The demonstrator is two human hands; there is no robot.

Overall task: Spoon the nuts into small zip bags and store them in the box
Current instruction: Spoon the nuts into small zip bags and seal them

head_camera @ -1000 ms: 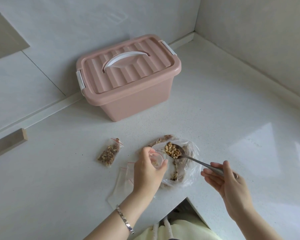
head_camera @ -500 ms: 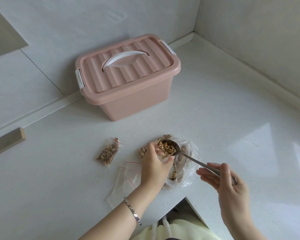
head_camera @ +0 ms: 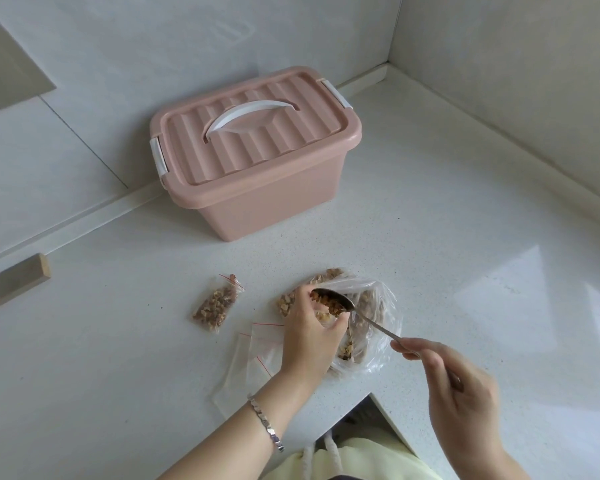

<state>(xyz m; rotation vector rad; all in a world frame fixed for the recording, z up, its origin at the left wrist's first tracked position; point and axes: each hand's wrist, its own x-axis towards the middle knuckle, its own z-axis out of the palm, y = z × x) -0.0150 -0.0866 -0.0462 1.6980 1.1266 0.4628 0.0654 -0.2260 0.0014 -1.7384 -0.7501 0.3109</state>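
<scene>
Metal spoon, pinched by the right hand, tips nuts into a small bag pinched open by the left hand. Nuts could spill if the mouth sags. Far off, the box sits lidded.

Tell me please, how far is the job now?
Done: one filled bag lies on the counter. In hand: the left hand holds a bag open while the right hand tips a spoon of nuts into it. Left: empty bags, more nuts in the big bag, and the box is shut.
</scene>
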